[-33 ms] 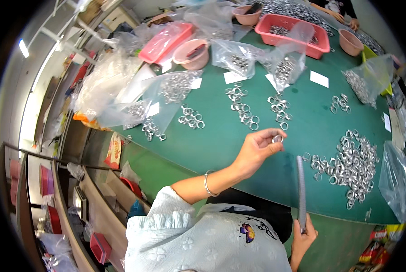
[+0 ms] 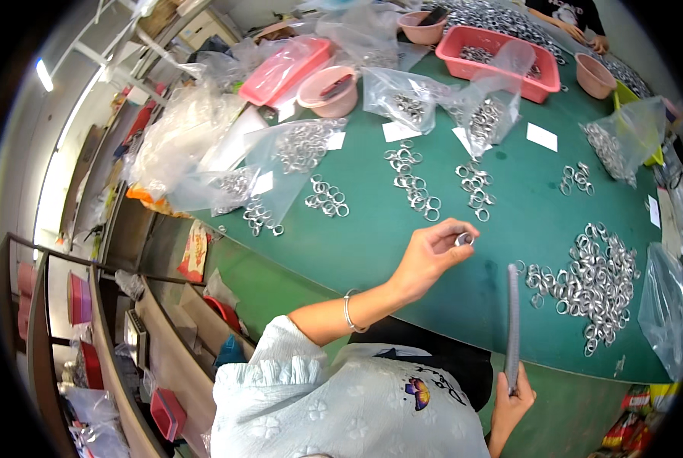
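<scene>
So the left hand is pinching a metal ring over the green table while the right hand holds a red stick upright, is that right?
Not quite. In the head view the stick in the right hand is grey, not red. The rest holds: the left hand pinches a metal ring over the green table, and the stick stands upright.

Left hand (image 2: 431, 256) raised over green table (image 2: 372, 244), fingertips pinching one small metal ring (image 2: 463, 240). Right hand (image 2: 511, 404) at table's near edge grips the lower end of a long grey rod (image 2: 513, 324), upright, reaching toward a large loose pile of rings (image 2: 597, 278). Small ring clusters (image 2: 414, 187) lie beyond; clear bags of rings (image 2: 299, 149) and a pink tray (image 2: 502, 61) farther back.
</scene>
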`<state>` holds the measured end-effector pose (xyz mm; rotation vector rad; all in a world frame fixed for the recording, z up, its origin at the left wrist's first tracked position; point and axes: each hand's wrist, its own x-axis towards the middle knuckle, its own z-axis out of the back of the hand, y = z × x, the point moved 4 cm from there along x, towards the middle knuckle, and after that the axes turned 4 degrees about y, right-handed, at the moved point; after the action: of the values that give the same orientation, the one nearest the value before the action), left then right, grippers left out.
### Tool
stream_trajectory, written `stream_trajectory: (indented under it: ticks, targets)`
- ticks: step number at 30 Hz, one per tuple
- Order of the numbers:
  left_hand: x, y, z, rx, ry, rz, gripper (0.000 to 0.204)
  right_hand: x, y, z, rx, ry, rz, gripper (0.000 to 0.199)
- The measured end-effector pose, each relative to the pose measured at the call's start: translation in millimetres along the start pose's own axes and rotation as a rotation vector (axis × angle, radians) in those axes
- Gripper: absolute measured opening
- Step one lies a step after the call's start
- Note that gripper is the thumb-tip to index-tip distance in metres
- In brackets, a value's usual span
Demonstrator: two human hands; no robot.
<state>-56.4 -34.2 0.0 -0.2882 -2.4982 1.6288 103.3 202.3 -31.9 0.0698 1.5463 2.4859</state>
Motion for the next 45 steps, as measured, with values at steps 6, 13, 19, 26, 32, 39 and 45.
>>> stream_trajectory:
  ticks: [6,13,19,26,32,39,45]
  targets:
    - [-61,-27,104,1.092,-0.554,-0.108,0.021,4,-18,-3,0.114,0.004,-0.094,0.031]
    - [-125,-49,226,1.698,-1.046,0.029,0.017,9,-13,-11,0.142,0.036,-0.049,0.030]
    - [-105,-45,184,1.616,-1.069,-0.062,0.047,6,-24,-1,0.199,-0.047,-0.132,0.030]
    - [-3,-6,20,1.323,0.078,-0.361,0.034,5,-25,1,0.388,-0.095,-0.181,0.029]
    - [83,31,9,1.637,0.309,-0.452,0.032,2,-34,3,0.267,-0.077,-0.018,0.031]
    - [68,14,0,0.833,0.183,-0.169,0.019,5,-16,8,0.295,-0.080,-0.040,0.032]
    - [29,4,-34,0.172,0.275,0.123,0.024,9,9,9,0.201,0.043,0.059,0.033]
